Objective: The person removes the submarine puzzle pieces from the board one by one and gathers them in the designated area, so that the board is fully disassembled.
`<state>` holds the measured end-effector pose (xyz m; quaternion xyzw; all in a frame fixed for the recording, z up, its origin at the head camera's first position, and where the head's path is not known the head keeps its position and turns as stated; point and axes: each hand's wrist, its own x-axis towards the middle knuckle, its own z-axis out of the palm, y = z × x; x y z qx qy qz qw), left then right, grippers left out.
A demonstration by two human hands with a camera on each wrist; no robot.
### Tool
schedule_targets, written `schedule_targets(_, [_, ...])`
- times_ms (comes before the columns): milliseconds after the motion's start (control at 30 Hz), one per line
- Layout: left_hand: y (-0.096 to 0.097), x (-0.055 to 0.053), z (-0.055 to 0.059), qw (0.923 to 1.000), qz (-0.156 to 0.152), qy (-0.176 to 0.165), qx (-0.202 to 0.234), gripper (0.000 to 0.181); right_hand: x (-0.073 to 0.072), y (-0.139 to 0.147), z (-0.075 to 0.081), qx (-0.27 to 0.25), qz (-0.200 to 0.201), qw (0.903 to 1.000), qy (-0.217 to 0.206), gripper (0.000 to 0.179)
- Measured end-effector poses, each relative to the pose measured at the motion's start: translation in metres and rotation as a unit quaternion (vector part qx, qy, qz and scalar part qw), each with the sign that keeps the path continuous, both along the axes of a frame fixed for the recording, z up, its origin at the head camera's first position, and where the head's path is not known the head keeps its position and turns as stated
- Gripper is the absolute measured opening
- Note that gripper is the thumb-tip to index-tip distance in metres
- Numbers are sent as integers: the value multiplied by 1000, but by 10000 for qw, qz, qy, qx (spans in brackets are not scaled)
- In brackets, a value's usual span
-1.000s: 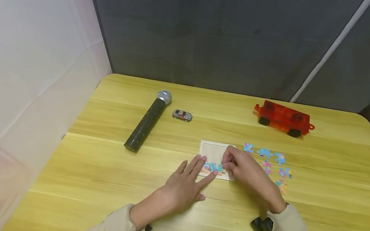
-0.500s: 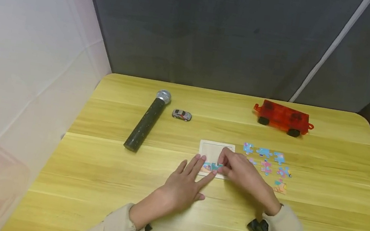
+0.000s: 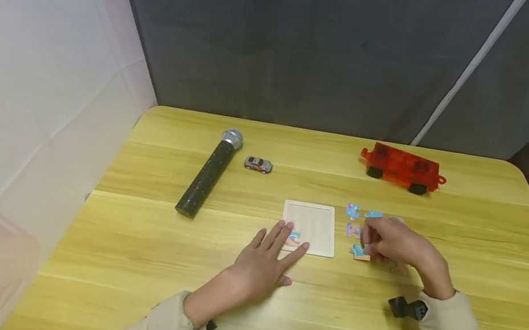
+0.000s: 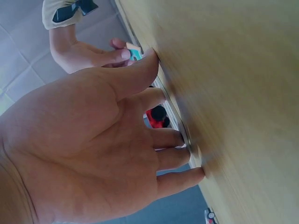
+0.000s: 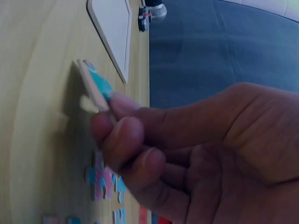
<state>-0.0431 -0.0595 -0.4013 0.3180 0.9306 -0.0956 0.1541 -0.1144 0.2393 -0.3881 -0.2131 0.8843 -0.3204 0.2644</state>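
My left hand (image 3: 263,266) lies with its fingers spread over the front left part of a pale square puzzle tray (image 3: 333,239). By its fingertips, one puzzle piece (image 3: 293,239) shows in the tray's front left corner. To the right of the tray, my right hand (image 3: 399,247) pinches a teal and orange puzzle piece (image 5: 96,86) between thumb and fingers. In the right wrist view this piece is tilted above the tabletop, with a shadow below. Several loose puzzle pieces (image 3: 353,211) lie around and beneath that hand, some hidden by it.
A red toy wagon (image 3: 401,166) stands at the back right of the wooden table (image 3: 175,266). At the back left lie a black microphone (image 3: 209,176) and a small toy car (image 3: 258,164). Behind the table hangs a dark grey cloth (image 3: 289,42).
My right hand has moved right, off the tray to beside the loose pieces, carrying the teal and orange puzzle piece. My left hand has stayed on the tray.
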Motion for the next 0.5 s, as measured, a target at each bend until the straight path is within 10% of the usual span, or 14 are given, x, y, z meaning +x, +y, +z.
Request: schedule_targets(500, [-3,0,-1,9998,54,-15,202,71,2,10,-1,775,-524,9952,-291,24])
